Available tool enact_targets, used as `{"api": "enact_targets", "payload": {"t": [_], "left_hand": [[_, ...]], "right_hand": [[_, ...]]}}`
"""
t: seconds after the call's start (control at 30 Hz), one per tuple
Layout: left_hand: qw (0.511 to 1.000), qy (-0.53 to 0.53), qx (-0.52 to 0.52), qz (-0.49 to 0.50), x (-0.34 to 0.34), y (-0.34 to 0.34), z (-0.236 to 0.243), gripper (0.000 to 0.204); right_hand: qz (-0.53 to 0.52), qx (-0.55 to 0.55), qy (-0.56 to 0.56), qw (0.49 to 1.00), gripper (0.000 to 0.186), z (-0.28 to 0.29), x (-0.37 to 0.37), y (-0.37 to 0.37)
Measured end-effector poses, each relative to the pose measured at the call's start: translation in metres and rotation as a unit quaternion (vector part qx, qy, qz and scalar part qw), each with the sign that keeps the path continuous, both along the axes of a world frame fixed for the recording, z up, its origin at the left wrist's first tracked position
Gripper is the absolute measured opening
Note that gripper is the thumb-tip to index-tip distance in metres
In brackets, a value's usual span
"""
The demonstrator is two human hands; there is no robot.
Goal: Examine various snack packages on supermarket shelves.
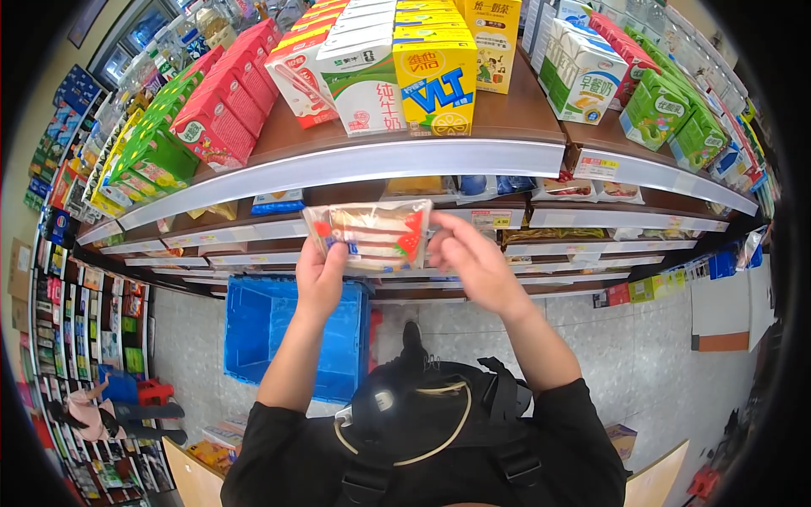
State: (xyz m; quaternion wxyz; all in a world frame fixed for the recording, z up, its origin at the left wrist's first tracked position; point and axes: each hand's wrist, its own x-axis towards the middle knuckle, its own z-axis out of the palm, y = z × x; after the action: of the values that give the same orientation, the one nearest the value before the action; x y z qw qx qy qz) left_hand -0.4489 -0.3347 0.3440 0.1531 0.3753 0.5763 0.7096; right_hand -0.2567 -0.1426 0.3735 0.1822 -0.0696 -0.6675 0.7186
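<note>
While both hands grip the snack packet (370, 234) (clear plastic), right hand (470, 258) fingers seemingly pinch its edge.

The clear packet (369, 235) I'm holding has red and white stripes inside, with a blue crate (279, 338) below on the near floor and yellow cartons (437, 89) on the far shelf.

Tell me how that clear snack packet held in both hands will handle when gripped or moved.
The packet is probably light: the left hand holds it up by one end. Its clear glossy film looks thin, so it may flex and feel slippery. The right hand meets its other edge, which likely steadies it. It lies flat, so rolling seems unlikely.
</note>
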Motion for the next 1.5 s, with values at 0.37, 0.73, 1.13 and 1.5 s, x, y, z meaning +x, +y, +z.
{"api": "enact_targets", "payload": {"t": [0.37,0.73,1.13,1.5], "left_hand": [[0.977,-0.207,-0.033,0.046,0.005,-0.003,0.028,0.037],[0.978,-0.191,0.061,0.055,-0.047,0.031,0.019,0.042],[0.97,-0.029,-0.17,0.169,-0.073,0.01,0.039,0.033],[0.863,0.304,-0.249,0.317,-0.114,-0.027,0.03,0.022]], "right_hand": [[-0.141,0.469,0.103,0.866,0.051,-0.008,-0.046,-0.031],[-0.229,0.502,0.169,0.817,0.028,-0.019,-0.125,-0.021],[-0.262,0.589,0.111,0.757,0.025,-0.021,-0.143,-0.027],[-0.299,0.575,0.123,0.752,0.004,-0.031,-0.151,-0.018]]}}
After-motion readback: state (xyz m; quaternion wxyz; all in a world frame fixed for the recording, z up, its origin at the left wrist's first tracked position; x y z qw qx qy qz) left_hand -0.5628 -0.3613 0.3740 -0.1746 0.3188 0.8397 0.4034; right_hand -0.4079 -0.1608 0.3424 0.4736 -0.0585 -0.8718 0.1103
